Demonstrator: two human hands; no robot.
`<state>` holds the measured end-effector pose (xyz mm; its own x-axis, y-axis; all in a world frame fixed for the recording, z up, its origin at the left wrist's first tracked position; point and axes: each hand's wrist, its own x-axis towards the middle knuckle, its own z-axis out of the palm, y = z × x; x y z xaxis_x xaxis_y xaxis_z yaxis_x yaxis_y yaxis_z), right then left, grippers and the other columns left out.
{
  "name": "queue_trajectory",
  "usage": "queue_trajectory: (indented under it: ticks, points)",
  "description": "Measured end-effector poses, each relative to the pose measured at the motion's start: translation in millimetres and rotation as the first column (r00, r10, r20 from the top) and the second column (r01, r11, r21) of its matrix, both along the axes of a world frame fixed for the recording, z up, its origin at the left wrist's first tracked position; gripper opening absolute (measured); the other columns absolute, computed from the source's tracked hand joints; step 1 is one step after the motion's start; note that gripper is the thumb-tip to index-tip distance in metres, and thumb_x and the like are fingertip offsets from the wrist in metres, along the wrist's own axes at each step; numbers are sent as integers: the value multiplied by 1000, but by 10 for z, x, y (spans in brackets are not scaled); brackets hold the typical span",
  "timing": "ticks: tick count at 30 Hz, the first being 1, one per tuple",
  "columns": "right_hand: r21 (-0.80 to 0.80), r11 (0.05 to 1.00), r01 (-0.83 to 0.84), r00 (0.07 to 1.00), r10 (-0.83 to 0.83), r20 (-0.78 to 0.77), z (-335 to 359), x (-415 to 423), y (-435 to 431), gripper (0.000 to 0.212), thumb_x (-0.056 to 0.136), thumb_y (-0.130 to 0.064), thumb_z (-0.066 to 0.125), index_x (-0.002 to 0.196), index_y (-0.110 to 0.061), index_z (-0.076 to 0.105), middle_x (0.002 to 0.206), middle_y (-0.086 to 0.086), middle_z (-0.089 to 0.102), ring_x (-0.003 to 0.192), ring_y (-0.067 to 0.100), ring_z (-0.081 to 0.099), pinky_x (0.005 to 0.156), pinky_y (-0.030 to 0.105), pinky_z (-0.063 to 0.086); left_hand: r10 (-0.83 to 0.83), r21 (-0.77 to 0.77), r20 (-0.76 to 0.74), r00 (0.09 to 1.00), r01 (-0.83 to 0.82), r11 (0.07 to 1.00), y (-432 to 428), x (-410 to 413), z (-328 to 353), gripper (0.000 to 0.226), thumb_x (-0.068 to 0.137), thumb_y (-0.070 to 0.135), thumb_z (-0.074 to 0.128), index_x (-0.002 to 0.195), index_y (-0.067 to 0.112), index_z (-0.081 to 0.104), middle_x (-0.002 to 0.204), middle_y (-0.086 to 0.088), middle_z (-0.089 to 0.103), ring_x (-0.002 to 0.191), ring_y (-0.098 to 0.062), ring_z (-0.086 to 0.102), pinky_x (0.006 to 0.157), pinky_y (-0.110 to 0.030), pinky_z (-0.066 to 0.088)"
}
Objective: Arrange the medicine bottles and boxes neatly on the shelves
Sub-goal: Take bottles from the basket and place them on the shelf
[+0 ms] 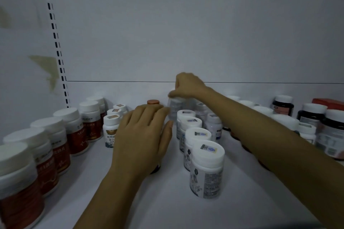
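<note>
Along the left edge of the shelf (pixel 167 214), the red-labelled bottles (pixel 55 135) already stand in a tidy file running to the back. The left hand (pixel 143 135) lies flat, fingers straight, over something mostly hidden, just before a copper-capped bottle (pixel 153 102). The right hand (pixel 188 85) pinches the cap of a pale bottle (pixel 174 110) near the back edge (blurred, apparently lifted). The sticker-capped row (pixel 206 163) looks sorted. The dark bottles (pixel 312 115) by the right edge look crowded, so I judge roughly half remains.

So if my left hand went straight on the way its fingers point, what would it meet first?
Probably the copper-capped bottle, which stands just past the fingertips of the left hand, though depth is unclear.
</note>
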<state>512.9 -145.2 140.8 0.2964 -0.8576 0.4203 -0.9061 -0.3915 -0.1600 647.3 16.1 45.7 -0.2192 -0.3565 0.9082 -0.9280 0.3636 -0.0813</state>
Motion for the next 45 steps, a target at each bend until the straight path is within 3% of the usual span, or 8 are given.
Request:
queue_trajectory:
  ticks: [2, 5, 8, 13, 19, 28, 36, 45]
  points:
    - [-79, 989, -124, 946, 142, 291, 154, -162, 250, 31, 75, -31, 75, 91, -14, 55, 99, 6, 62, 88, 24, 60, 67, 35, 50, -11, -17, -27, 1000, 11, 1000, 19, -18, 17, 40, 94, 31, 40, 116, 7, 63, 111, -10, 66, 99, -28, 61, 83, -39, 46]
    - [-109, 901, -420, 605, 368, 706, 214, -446, 786, 30, 77, -12, 77, 93, -16, 52, 103, 7, 61, 88, 21, 65, 66, 37, 60, -82, -23, -161, 984, 79, 997, 73, -59, 43, 47, 94, 37, 41, 130, 9, 52, 125, -10, 60, 113, -23, 52, 95, -28, 36]
    - [-139, 773, -619, 381, 451, 807, 22, -704, 1192, 36, 75, -1, 76, 100, -11, 53, 101, 6, 65, 89, 17, 67, 66, 30, 58, -170, -25, -326, 930, 171, 985, 128, -112, 69, 60, 92, 47, 43, 140, 11, 39, 127, -3, 55, 114, -13, 46, 91, -15, 30]
    - [-215, 668, -712, 237, 517, 823, -330, -875, 1394, 64, 55, -35, 88, 107, -18, 55, 111, 2, 67, 105, 23, 64, 79, 30, 55, -256, -46, -306, 917, 254, 966, 172, -170, 73, 62, 92, 63, 32, 138, 21, 36, 113, 13, 53, 95, -1, 48, 75, -24, 45]
    - [-155, 696, -701, 272, 462, 844, -389, -836, 1493, 63, 61, -59, 76, 116, -33, 58, 106, -5, 70, 95, 19, 69, 68, 27, 57, -359, -82, -159, 920, 350, 933, 165, -161, 54, 54, 95, 53, 42, 136, 20, 36, 143, 5, 38, 123, -10, 45, 99, -23, 42]
    - [-294, 650, -701, 219, 588, 778, -440, -838, 1622, 48, 68, -30, 71, 112, -18, 54, 113, -7, 67, 105, 15, 64, 74, 24, 56, -475, -18, -340, 812, 500, 866, 195, -184, 43, 63, 88, 55, 54, 140, 34, 26, 137, 28, 42, 110, -3, 59, 77, -31, 58]
    - [-199, 669, -717, 275, 532, 801, -459, -786, 1643, 51, 66, -32, 68, 114, -26, 52, 100, -9, 69, 88, 17, 70, 58, 25, 57, -508, -97, -62, 859, 501, 860, 123, -141, 37, 49, 87, 24, 67, 122, 23, 34, 147, -14, 33, 124, -24, 54, 77, -31, 58]
    - [-284, 607, -743, 242, 639, 730, -540, -746, 1630, 52, 73, -24, 74, 120, -31, 55, 118, -2, 61, 107, 17, 63, 79, 27, 56, -418, -89, -237, 877, 409, 908, 200, -141, 59, 60, 91, 55, 49, 133, 14, 38, 130, 2, 51, 105, -11, 60, 83, -19, 51]
